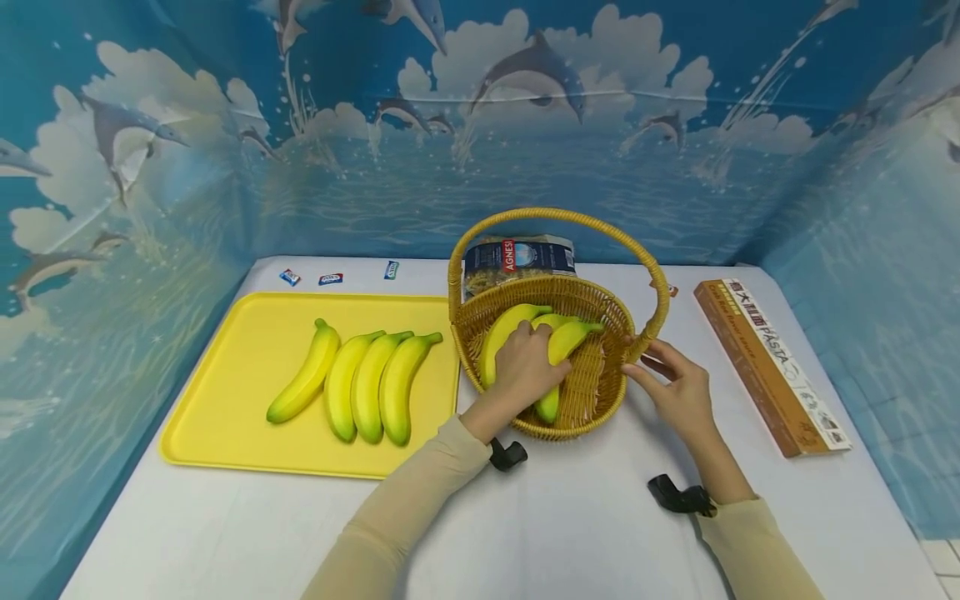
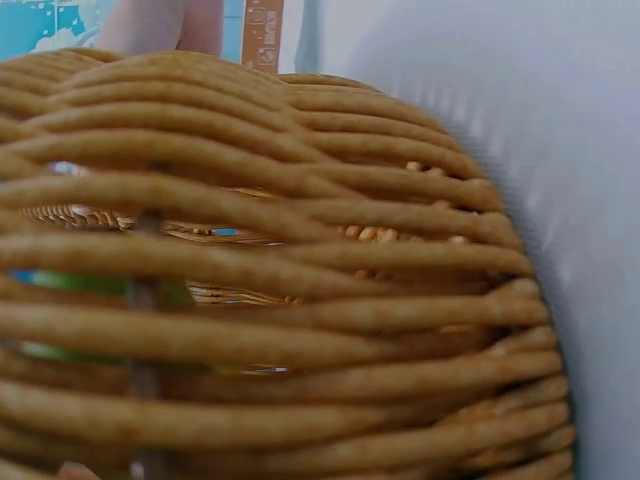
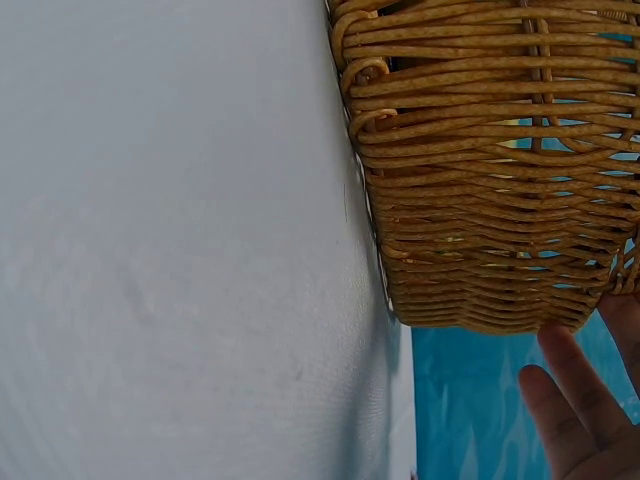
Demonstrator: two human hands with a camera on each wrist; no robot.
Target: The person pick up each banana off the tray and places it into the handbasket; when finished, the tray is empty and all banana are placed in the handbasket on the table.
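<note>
A woven basket with a hoop handle stands mid-table and holds a few yellow bananas. My left hand reaches into it, and its fingers curl over one banana; another banana lies just left of the hand. My right hand is at the basket's right side with straight fingers touching the wall near the handle's base. The left wrist view is filled by the basket's wicker wall. The right wrist view shows the wicker wall and my right hand's fingers beside it.
A yellow tray left of the basket holds several bananas side by side. A pasta bag stands at the basket's far side. A long pasta box lies on the right. Small packets lie along the back edge.
</note>
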